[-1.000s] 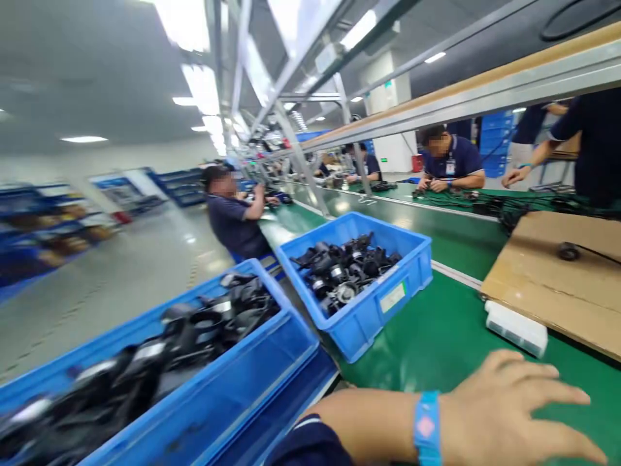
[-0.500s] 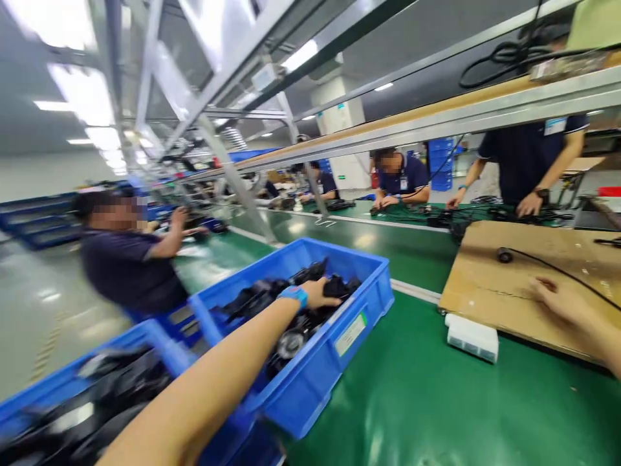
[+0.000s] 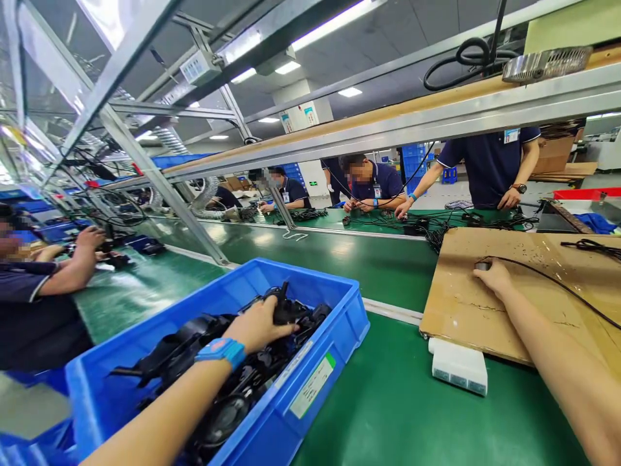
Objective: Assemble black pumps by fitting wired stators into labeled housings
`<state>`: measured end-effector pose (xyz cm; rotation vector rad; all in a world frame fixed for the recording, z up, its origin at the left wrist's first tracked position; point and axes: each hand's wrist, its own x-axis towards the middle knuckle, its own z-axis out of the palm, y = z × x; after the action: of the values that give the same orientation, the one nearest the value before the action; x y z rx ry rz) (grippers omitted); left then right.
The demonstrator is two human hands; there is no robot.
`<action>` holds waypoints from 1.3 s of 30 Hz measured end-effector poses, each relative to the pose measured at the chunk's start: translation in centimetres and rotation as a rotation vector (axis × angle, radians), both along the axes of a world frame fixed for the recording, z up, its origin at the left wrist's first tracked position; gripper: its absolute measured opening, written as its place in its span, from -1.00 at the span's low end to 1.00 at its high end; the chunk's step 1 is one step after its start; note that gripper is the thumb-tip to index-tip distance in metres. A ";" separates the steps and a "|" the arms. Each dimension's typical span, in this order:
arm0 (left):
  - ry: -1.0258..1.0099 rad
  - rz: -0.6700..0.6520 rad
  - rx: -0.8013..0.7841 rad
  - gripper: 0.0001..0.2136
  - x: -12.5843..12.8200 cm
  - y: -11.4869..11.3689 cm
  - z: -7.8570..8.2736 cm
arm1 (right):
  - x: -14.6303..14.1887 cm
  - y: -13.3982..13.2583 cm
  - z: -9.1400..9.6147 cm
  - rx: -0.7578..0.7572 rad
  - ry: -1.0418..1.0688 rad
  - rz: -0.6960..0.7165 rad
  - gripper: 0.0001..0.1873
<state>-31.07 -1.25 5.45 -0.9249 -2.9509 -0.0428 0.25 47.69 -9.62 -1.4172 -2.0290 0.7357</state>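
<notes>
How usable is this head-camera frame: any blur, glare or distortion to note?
Head view: mostly sharp, with wide-angle bending of the metal rail and stretching at the edges. Ceiling lights blow out and leave sheen on the green belt. The left hand in the blue bin and the right hand on the cardboard are clear.

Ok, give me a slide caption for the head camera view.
Left hand grips a black part in a blue bin; right hand rests on a cable end on cardboard.

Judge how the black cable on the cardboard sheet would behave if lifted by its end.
The black cable lies in loose curves, so it is probably floppy and would trail. It looks thin, likely light. The right hand covers its end plug, whose weight cannot be judged.
</notes>
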 end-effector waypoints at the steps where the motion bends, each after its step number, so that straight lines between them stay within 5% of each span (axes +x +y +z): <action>1: 0.056 0.005 0.039 -0.43 0.6 0.0 1.2 | 0.4 -0.6 -0.4 -0.012 0.039 0.023 -0.64; 5: 0.214 -0.095 0.475 -0.44 5.7 0.0 6.4 | 2.9 -3.3 -1.0 -0.074 0.202 0.129 -0.69; 8: -0.066 -0.293 0.743 -0.46 12.3 0.3 7.3 | 5.3 -5.8 -0.3 -0.077 0.343 0.224 -0.50; 12: -0.739 -0.495 0.801 -0.47 22.2 1.7 2.1 | 9.2 -10.1 1.5 -0.056 0.479 0.407 0.18; 14: -1.176 -0.537 0.894 -0.49 26.0 3.0 -2.0 | 11.5 -12.7 2.4 -0.038 0.507 0.471 0.24; 17: -1.614 -0.414 1.070 -0.48 29.6 5.6 -6.9 | 14.9 -16.8 3.1 -0.004 0.489 0.524 0.10; 23: -1.920 -0.169 1.267 -0.51 31.4 8.1 -10.8 | 19.0 -22.5 2.9 -0.076 0.313 0.632 -0.58; 28: -1.991 -0.102 1.310 -0.49 30.4 6.6 -11.9 | 20.6 -23.0 3.0 -0.061 0.247 0.663 -0.56; 32: -2.098 -0.051 1.258 -0.38 30.2 6.4 -11.9 | 20.0 -22.7 1.3 -0.078 0.221 0.703 -0.16; 36: -2.030 -0.053 1.202 -0.57 30.9 6.7 -12.3 | 18.6 -23.1 -0.3 -0.080 0.247 0.628 -0.36; 39: -1.994 -0.119 1.213 -0.49 31.4 6.6 -12.7 | 18.5 -24.4 1.0 -0.064 0.313 0.564 -0.47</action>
<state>0.36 5.38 -7.25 -0.7676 -2.0502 -3.8412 18.79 23.27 -8.63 -0.6881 -2.1686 1.1790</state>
